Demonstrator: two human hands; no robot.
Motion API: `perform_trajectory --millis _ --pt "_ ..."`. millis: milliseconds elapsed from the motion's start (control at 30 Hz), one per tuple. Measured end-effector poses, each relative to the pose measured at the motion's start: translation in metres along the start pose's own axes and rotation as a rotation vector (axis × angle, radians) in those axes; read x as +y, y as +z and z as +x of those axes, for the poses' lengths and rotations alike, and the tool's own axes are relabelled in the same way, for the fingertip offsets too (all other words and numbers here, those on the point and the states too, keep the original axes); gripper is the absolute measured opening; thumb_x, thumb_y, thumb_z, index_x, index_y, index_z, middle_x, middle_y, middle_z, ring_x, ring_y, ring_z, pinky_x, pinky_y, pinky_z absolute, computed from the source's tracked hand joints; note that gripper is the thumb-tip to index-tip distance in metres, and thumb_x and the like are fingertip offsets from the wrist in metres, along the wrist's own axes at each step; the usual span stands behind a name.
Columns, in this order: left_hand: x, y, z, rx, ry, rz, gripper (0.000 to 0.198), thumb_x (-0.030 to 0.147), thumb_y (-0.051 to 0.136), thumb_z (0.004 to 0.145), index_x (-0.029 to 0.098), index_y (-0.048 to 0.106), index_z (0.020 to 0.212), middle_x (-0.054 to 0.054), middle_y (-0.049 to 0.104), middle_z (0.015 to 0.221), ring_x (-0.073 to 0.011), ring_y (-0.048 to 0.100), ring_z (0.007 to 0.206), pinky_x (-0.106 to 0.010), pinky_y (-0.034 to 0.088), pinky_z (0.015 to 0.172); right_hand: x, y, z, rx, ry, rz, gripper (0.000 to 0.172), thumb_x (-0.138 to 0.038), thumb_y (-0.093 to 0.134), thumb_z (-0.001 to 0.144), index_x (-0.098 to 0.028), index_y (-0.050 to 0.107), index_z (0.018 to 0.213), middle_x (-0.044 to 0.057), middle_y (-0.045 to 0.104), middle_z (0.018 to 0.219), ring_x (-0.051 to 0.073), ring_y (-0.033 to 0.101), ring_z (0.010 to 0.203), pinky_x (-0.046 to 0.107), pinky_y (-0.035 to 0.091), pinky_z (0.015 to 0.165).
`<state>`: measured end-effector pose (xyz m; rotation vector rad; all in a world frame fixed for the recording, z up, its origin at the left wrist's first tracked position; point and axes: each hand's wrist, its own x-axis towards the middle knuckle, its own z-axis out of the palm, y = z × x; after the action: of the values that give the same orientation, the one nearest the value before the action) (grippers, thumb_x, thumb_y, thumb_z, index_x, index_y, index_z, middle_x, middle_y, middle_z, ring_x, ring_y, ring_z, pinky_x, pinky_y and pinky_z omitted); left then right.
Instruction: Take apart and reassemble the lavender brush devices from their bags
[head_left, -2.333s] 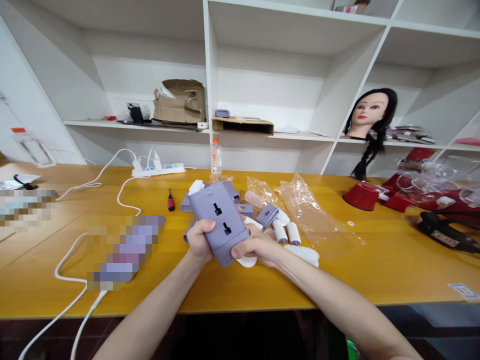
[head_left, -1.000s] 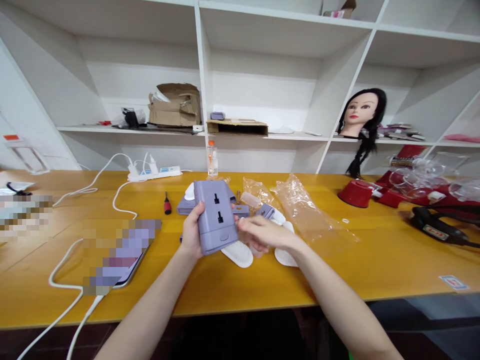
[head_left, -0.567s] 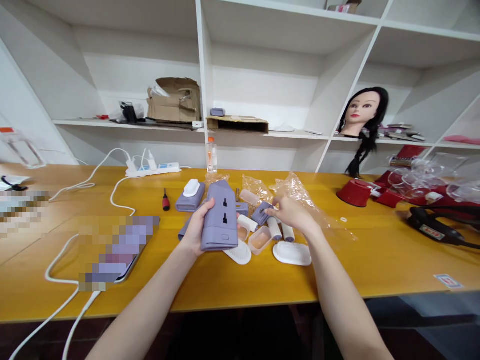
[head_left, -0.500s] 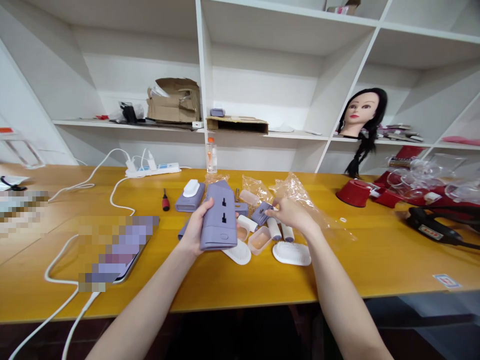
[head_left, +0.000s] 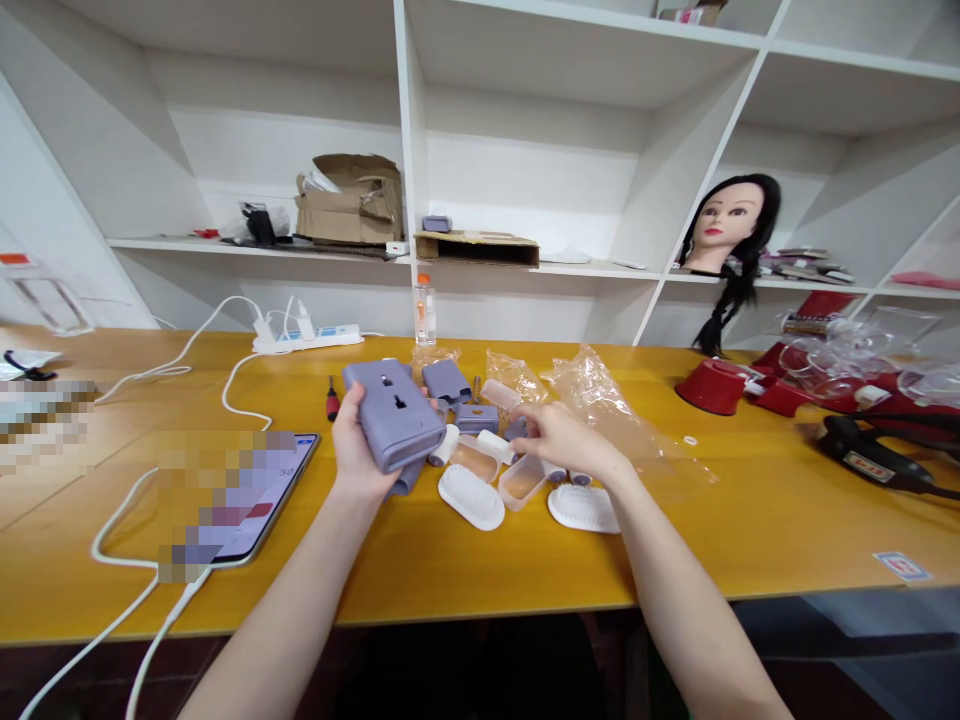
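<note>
A purple plastic housing [head_left: 397, 418] with two keyhole-shaped slots in its back is gripped in my left hand [head_left: 358, 445], tilted above the table. My right hand [head_left: 559, 438] is low over the parts in the middle, its bent fingers closed round a small purple plastic piece [head_left: 516, 429] that they mostly cover. Close by are translucent cups [head_left: 523, 482], white ribbed oval trays [head_left: 471, 497] and white cylinders [head_left: 495, 447]. Other purple pieces [head_left: 445, 381] lie behind them. Another purple part is partly hidden beneath the held housing.
A phone [head_left: 259, 510] with white cables lies left. A red screwdriver [head_left: 332, 402] and power strip [head_left: 307, 340] are behind it. Clear plastic bags [head_left: 600, 400], red bases [head_left: 709, 387] and a black tool [head_left: 862, 450] sit right. White shelving [head_left: 525, 270] rises behind the table.
My left hand has moved left and tipped the housing, uncovering purple pieces behind it. My right hand has shifted slightly left, covering more of the small purple piece.
</note>
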<state>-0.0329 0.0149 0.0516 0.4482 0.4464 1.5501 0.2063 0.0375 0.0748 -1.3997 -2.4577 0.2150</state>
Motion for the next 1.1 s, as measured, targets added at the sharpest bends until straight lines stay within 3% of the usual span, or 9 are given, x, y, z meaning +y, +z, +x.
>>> perform_trajectory --millis 133,233,367,600,767,867,1000,1100 --pt "0.002 0.000 0.002 0.118 0.032 -0.070 0.044 0.045 0.044 0.080 0.014 0.056 0.109 -0.013 0.066 0.089 -0.0283 0.065 0.081 -0.044 0.054 0.069 -0.028 0.017 -0.002 -0.030 -0.168 -0.049 0.022 -0.032 0.059 0.078 -0.018 0.060 0.095 0.001 0.062 0.072 0.014 0.054 0.063 0.024 0.034 0.058" --pt "0.000 0.002 0.001 0.108 0.010 -0.064 0.046 0.045 0.041 0.082 0.013 0.057 0.110 -0.013 0.066 0.087 -0.0278 0.065 0.079 -0.043 0.054 0.068 -0.050 0.037 -0.006 -0.007 -0.288 -0.220 0.029 -0.037 0.057 0.080 -0.017 0.059 0.100 0.008 0.064 0.090 0.021 0.058 0.077 0.029 0.038 0.064" --pt "-0.003 0.001 0.001 0.037 0.038 -0.052 0.048 0.046 0.042 0.081 0.011 0.056 0.111 -0.015 0.066 0.089 -0.0288 0.065 0.081 -0.045 0.053 0.072 -0.071 0.058 -0.013 0.048 -0.285 -0.464 0.047 -0.048 0.053 0.080 -0.009 0.056 0.105 0.017 0.062 0.094 0.030 0.058 0.084 0.038 0.042 0.068" --pt "-0.004 0.001 0.002 0.031 0.020 -0.055 0.048 0.046 0.043 0.080 0.012 0.056 0.112 -0.014 0.066 0.089 -0.0289 0.065 0.080 -0.045 0.052 0.072 -0.072 0.071 -0.014 0.005 -0.316 -0.518 0.063 -0.062 0.049 0.077 -0.006 0.055 0.106 0.021 0.062 0.091 0.034 0.059 0.082 0.044 0.043 0.071" --pt "-0.005 0.000 0.002 0.017 0.025 -0.041 0.049 0.045 0.043 0.081 0.012 0.054 0.114 -0.014 0.066 0.089 -0.0293 0.065 0.080 -0.047 0.052 0.074 -0.073 0.078 -0.012 0.007 -0.288 -0.473 0.047 -0.036 0.052 0.078 -0.007 0.049 0.115 0.019 0.063 0.095 0.031 0.059 0.083 0.042 0.042 0.073" --pt "-0.004 -0.001 0.001 -0.029 0.020 -0.033 0.050 0.046 0.044 0.080 0.011 0.054 0.115 -0.015 0.066 0.092 -0.0294 0.065 0.081 -0.047 0.051 0.075 -0.074 0.068 -0.011 0.019 -0.240 -0.389 0.043 -0.032 0.052 0.076 -0.009 0.051 0.112 0.017 0.063 0.097 0.029 0.059 0.085 0.040 0.041 0.073" --pt "0.000 0.000 -0.002 -0.130 0.019 -0.035 0.054 0.049 0.044 0.080 0.012 0.054 0.117 -0.015 0.066 0.098 -0.0290 0.065 0.082 -0.045 0.052 0.073 -0.064 0.027 -0.015 0.006 -0.126 -0.198 0.030 -0.035 0.053 0.075 -0.016 0.057 0.099 0.009 0.065 0.082 0.022 0.059 0.073 0.032 0.039 0.065" --pt "-0.001 0.001 -0.004 -0.221 -0.086 0.016 0.055 0.050 0.043 0.080 0.012 0.052 0.119 -0.017 0.066 0.098 -0.0303 0.065 0.080 -0.046 0.051 0.069 -0.051 -0.005 -0.021 0.159 -0.020 0.001 0.032 -0.035 0.049 0.080 -0.021 0.055 0.109 0.003 0.064 0.077 0.018 0.057 0.065 0.028 0.039 0.058"
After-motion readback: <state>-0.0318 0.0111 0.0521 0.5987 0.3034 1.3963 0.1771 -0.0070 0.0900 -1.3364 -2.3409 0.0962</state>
